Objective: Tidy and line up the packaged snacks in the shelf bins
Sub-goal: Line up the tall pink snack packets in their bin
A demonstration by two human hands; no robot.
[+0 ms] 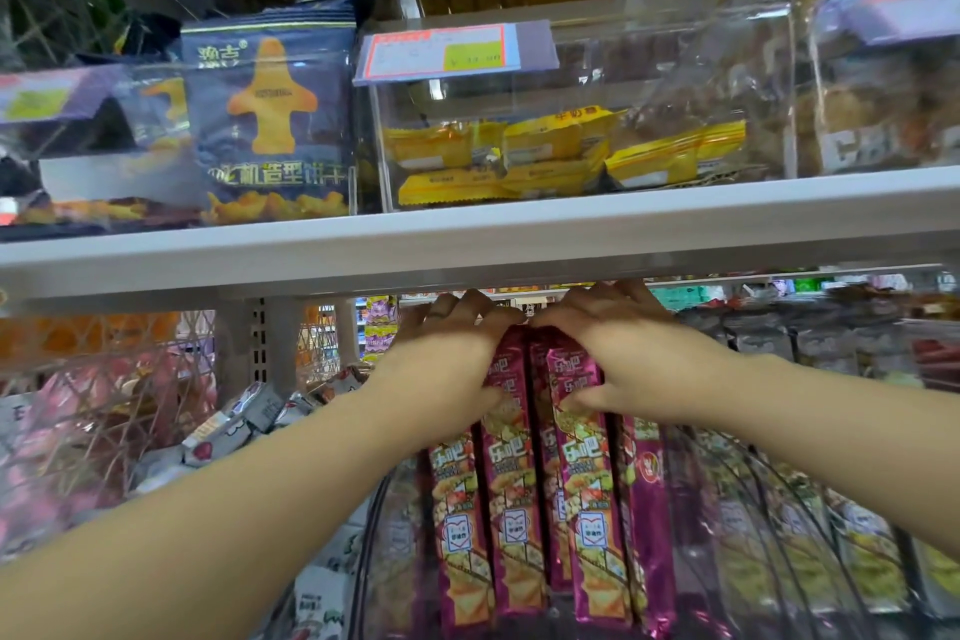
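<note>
Magenta snack packs (pixel 514 483) upright, tops grasped by left grip (pixel 447 359) and right grip (pixel 618 353)

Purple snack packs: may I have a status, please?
Both gripping: left hand, right hand on purple snack packs, top ends. Packs side by side. Overhead shelf close above.

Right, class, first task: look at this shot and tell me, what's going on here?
A person is tidying snacks on a shop shelf. The left hand and right hand both grip the top ends of the magenta packets, which stand side by side in a clear bin under the shelf board. The hands meet at the top, pressing the packets together. On the board above, yellow packets lie in another bin beside a blue bag.
</note>
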